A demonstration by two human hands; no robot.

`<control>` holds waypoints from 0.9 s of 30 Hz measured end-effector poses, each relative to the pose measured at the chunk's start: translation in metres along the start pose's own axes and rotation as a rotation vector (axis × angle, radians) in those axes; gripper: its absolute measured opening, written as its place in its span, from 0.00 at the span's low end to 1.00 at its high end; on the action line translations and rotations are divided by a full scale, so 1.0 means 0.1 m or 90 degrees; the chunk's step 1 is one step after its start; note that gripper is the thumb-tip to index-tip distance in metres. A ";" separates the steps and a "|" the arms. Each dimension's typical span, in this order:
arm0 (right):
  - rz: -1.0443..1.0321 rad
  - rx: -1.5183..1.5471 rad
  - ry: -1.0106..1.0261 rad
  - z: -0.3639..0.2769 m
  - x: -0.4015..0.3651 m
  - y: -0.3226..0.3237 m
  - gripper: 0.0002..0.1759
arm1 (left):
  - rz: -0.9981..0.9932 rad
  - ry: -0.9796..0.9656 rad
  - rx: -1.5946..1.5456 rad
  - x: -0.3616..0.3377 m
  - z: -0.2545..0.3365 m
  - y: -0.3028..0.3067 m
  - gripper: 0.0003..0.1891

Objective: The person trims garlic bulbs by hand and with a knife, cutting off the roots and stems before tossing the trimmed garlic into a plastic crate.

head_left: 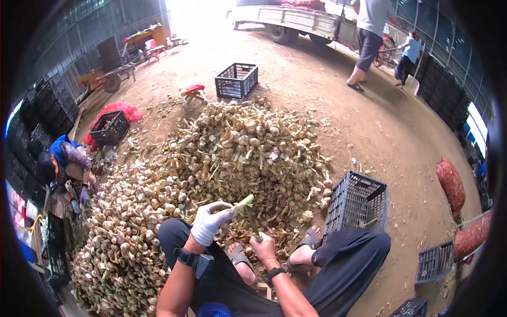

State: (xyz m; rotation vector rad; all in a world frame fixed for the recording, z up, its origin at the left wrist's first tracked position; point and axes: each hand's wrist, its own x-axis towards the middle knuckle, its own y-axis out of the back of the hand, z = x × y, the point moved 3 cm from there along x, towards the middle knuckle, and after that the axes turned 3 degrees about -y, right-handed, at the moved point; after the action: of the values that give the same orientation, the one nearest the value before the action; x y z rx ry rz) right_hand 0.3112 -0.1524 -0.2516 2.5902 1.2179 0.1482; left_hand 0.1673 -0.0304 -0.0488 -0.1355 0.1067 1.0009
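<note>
While the fingers of the left hand (210, 223) clamp a garlic stalk (242, 203) pointing to two o'clock, the right hand (263, 246), closed on a dark tool (252, 224), lies at its five o'clock.

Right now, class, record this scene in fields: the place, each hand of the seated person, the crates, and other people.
place: dirt-floor shed; seated person faces a garlic pile
left hand: gloved, shut on a stalk
right hand: bare, grips a dark tool, kind unclear
crates: near crate right of the feet; far crate beyond the pile
others: worker crouches at the left; person on foot by a truck
</note>
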 end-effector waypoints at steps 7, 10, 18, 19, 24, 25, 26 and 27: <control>0.055 -0.053 0.006 -0.09 -0.01 -0.01 0.14 | 0.018 0.009 -0.221 -0.03 -0.06 0.18 0.18; 0.036 0.033 0.121 -0.59 0.15 0.04 0.14 | -0.012 0.080 -0.257 -0.11 -0.02 0.17 0.15; -0.048 0.022 0.287 -1.54 0.24 0.19 0.13 | -0.105 0.140 -0.267 -0.14 -0.09 0.15 0.12; -0.060 0.015 0.303 -1.55 0.26 0.20 0.12 | -0.105 0.115 -0.221 -0.15 -0.04 0.14 0.11; -0.152 -0.067 0.264 -0.62 0.32 0.06 0.15 | -0.132 0.097 -0.237 -0.09 -0.25 0.24 0.10; -0.163 -0.150 0.243 -0.18 0.22 0.04 0.13 | -0.178 0.152 -0.331 -0.10 -0.19 0.22 0.08; -0.175 -0.230 0.218 0.16 0.10 0.01 0.12 | -0.070 0.139 -0.222 -0.16 -0.02 0.17 0.06; -0.184 -0.230 0.091 0.25 -0.01 0.02 0.11 | -0.084 0.162 -0.274 -0.18 -0.04 0.18 0.06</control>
State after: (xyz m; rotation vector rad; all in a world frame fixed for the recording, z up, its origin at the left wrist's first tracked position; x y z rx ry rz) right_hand 0.3176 -0.1595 -0.2745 2.1032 1.4470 0.4535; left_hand 0.1421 -0.0369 -0.0512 -0.6561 0.1121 0.8598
